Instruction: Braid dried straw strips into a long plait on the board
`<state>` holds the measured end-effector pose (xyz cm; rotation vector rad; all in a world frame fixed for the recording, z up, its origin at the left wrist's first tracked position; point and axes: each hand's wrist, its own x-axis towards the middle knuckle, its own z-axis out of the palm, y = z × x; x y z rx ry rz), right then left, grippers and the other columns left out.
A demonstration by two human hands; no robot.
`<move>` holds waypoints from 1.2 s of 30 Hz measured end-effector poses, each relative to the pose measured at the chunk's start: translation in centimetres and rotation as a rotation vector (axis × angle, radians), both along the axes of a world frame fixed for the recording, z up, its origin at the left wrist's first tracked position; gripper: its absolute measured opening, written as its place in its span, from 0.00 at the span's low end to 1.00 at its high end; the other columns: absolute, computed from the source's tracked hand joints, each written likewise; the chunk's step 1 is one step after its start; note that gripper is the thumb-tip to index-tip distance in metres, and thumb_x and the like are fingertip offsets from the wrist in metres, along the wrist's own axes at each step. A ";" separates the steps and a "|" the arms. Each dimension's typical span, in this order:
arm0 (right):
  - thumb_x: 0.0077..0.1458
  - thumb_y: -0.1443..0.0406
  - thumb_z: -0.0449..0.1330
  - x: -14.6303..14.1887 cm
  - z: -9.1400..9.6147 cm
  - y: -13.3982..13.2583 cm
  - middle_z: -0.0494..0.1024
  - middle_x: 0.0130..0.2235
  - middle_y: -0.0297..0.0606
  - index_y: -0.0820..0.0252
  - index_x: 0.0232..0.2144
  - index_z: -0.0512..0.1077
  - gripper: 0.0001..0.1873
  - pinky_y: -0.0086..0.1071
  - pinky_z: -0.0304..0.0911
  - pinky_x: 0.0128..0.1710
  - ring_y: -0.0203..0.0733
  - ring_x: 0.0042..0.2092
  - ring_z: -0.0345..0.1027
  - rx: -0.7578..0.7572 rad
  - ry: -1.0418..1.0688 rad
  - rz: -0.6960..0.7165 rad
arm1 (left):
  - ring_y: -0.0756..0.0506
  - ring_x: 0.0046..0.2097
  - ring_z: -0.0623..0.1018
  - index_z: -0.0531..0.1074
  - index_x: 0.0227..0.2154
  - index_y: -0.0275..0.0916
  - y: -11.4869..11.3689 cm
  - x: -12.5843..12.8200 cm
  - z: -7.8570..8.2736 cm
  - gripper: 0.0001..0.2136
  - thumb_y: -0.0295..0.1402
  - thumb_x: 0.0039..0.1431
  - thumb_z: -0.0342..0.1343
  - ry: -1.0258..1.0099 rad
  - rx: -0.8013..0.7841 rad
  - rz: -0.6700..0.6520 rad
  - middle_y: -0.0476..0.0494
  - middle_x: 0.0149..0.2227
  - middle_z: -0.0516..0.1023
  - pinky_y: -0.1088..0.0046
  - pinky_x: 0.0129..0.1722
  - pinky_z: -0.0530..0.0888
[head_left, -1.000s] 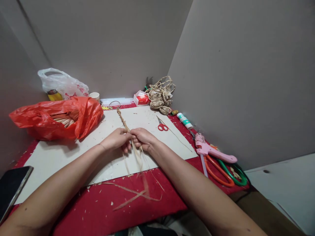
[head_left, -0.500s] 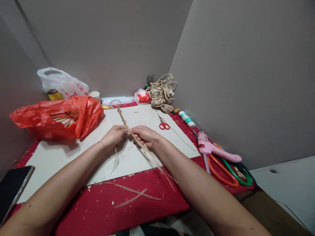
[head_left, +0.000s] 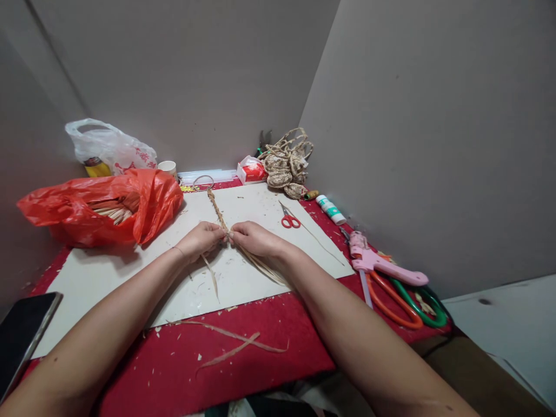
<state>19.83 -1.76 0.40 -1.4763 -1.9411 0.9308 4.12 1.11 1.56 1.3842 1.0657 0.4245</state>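
A braided straw cord runs down from a ring at the back of the white board. Both hands meet at the cord's lower end. My left hand is closed in a pinch there, and a pale straw strip hangs beneath it. Touching the same spot, my right hand is closed on loose straw strands that trail out under the wrist. The fingers partly hide the point where strands and braid join.
An orange plastic bag of straw stands left. Red-handled scissors lie on the board's right, near a braided straw bundle. Right of the board are a pink glue gun and big-handled shears. A phone lies front left.
My right hand has turned slightly, and the strands under it now lie lower beneath the wrist instead of across the palm. The strip under my left hand has swung right.
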 end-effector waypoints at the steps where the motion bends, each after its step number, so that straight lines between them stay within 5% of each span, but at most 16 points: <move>1: 0.53 0.71 0.50 -0.1 0.1 -0.1 0.68 0.22 0.33 0.64 0.22 0.69 0.11 0.26 0.51 0.27 0.33 0.27 0.58 0.036 -0.052 -0.006 | 0.57 0.13 0.48 0.66 0.19 0.36 0.0 0.0 -0.1 0.09 0.31 0.52 0.50 -0.015 -0.026 0.008 0.58 0.11 0.49 0.76 0.15 0.43; 8: 0.55 0.66 0.52 0.0 1.1 -1.3 0.74 0.28 0.42 0.64 0.25 0.71 0.11 0.29 0.51 0.29 0.37 0.29 0.60 0.137 -0.237 -0.074 | 0.57 0.13 0.48 0.66 0.19 0.36 0.0 0.3 -0.5 0.08 0.30 0.52 0.52 -0.040 -0.033 0.071 0.58 0.10 0.49 0.76 0.15 0.43; 16: 0.54 0.67 0.48 -1.0 0.7 -1.7 0.73 0.24 0.38 0.63 0.22 0.69 0.14 0.27 0.52 0.27 0.36 0.27 0.62 0.086 -0.117 -0.108 | 0.58 0.13 0.48 0.62 0.17 0.37 -0.4 0.4 -0.7 0.09 0.27 0.49 0.52 -0.177 -0.094 0.130 0.59 0.11 0.49 0.77 0.15 0.43; 25: 0.57 0.66 0.45 -2.5 0.2 -2.8 0.78 0.34 0.50 0.64 0.32 0.74 0.17 0.32 0.54 0.31 0.44 0.33 0.69 0.190 -0.447 -0.161 | 0.58 0.14 0.49 0.57 0.15 0.38 -1.0 0.6 -1.0 0.12 0.31 0.47 0.54 -0.302 -0.104 0.169 0.58 0.11 0.50 0.78 0.15 0.44; 29: 0.54 0.67 0.49 -2.2 1.1 -3.4 0.77 0.28 0.45 0.63 0.24 0.73 0.14 0.30 0.54 0.27 0.40 0.28 0.67 0.097 -0.366 0.002 | 0.58 0.14 0.49 0.62 0.17 0.36 -1.1 0.5 -0.9 0.09 0.30 0.45 0.56 -0.275 -0.082 0.144 0.58 0.10 0.52 0.78 0.15 0.44; 32: 0.56 0.64 0.48 -1.0 2.2 -3.5 0.72 0.18 0.36 0.61 0.18 0.68 0.17 0.28 0.53 0.24 0.35 0.21 0.63 -0.073 -0.107 0.131 | 0.58 0.13 0.48 0.62 0.17 0.37 -0.9 0.3 -0.9 0.11 0.32 0.45 0.58 -0.298 -0.091 0.131 0.59 0.10 0.51 0.78 0.15 0.44; 36: 0.56 0.58 0.51 0.6 2.3 -2.1 0.70 0.19 0.34 0.62 0.19 0.67 0.19 0.26 0.53 0.24 0.33 0.22 0.60 0.159 0.070 -0.278 | 0.58 0.14 0.47 0.64 0.20 0.36 -0.5 0.0 -1.2 0.10 0.33 0.44 0.60 -0.362 -0.143 0.069 0.60 0.11 0.49 0.78 0.15 0.42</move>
